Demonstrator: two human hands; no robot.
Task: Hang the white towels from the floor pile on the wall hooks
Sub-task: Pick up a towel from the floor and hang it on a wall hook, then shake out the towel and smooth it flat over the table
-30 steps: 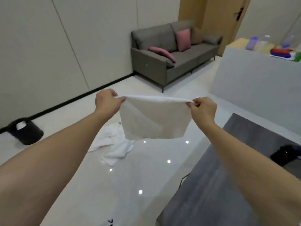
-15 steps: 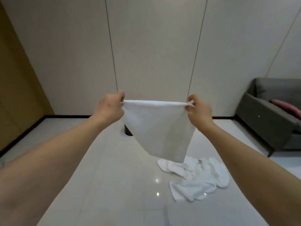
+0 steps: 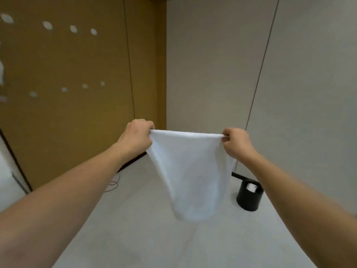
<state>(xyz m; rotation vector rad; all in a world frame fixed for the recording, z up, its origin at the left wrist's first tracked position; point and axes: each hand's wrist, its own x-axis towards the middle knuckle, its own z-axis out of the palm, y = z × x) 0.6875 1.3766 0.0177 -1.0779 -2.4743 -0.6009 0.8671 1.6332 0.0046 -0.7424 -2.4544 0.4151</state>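
Observation:
A white towel [image 3: 190, 171] hangs spread out in front of me, stretched along its top edge between both hands. My left hand [image 3: 136, 137] pinches its top left corner and my right hand [image 3: 236, 142] pinches its top right corner. The towel's lower end dangles above the pale floor. On the brown wall at the left are two rows of small white round hooks [image 3: 73, 29], an upper row and a lower row [image 3: 85, 86]. A white cloth [image 3: 1, 72] shows at the left edge of that wall. The floor pile of towels is out of view.
A black round bin [image 3: 249, 197] with something white inside stands on the floor by the grey wall at the right. A thin cable [image 3: 113, 183] lies looped on the floor near the brown wall's base. A black skirting runs along the walls.
The view has swung left from the sofa and the floor pile to the brown wall with hooks. Both hands keep the same hold on the towel, which has swung with the turn.

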